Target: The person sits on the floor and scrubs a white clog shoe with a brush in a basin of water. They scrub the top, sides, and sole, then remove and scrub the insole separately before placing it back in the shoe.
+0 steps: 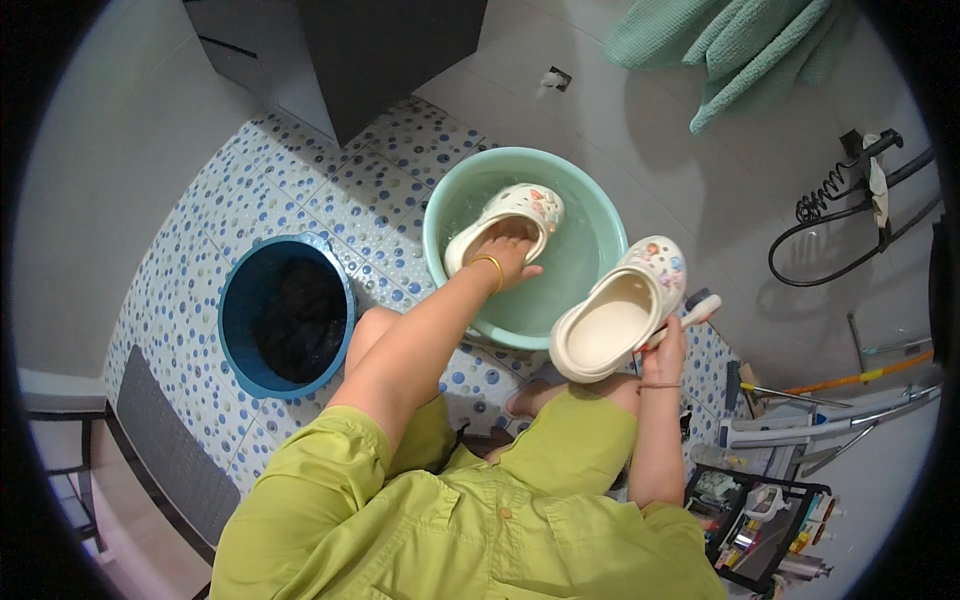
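Observation:
A mint-green basin (600,215) with water stands on the dotted tile floor. Inside it lies a cream clog (520,208) with small charms on its toe. My left hand (508,255), wearing a gold bangle, reaches into that clog and grips its heel end. My right hand (668,335) holds up a second cream clog (620,310) just outside the basin's near right rim, opening turned toward me. A white brush handle (702,308) sticks out of the same hand behind the clog.
A blue bucket (240,330) holding dark cloth stands left of my knee. A dark cabinet (390,50) is at the top, green towels (750,50) hang top right, a shower hose (850,200) runs along the wall, and a black rack (770,520) with bottles sits lower right.

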A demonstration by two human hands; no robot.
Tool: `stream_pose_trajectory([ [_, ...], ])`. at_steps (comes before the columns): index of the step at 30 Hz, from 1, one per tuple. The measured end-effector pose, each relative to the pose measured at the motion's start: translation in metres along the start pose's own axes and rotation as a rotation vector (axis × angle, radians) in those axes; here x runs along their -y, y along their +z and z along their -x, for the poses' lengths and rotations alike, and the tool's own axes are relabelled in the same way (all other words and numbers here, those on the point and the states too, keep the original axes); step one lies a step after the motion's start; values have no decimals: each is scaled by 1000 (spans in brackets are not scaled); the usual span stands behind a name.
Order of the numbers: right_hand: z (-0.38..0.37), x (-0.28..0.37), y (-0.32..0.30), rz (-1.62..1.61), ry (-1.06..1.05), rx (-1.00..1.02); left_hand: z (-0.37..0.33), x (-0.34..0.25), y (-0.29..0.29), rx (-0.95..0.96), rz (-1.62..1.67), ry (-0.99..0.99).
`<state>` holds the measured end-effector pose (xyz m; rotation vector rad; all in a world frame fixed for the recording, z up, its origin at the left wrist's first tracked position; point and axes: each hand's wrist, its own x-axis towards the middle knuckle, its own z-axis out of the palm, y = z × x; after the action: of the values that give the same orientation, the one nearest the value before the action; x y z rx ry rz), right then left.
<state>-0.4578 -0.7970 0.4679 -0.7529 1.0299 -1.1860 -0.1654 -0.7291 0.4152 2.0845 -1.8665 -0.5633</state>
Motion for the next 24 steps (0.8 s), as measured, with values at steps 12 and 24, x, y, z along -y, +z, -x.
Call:
stream_pose_trajectory([
  [12,30,-37,7,10,120,-102,15,7,-14,20,53,221],
  [24,27,-33,-14,-67,83,-103,12,1,10,166,-193,14],
])
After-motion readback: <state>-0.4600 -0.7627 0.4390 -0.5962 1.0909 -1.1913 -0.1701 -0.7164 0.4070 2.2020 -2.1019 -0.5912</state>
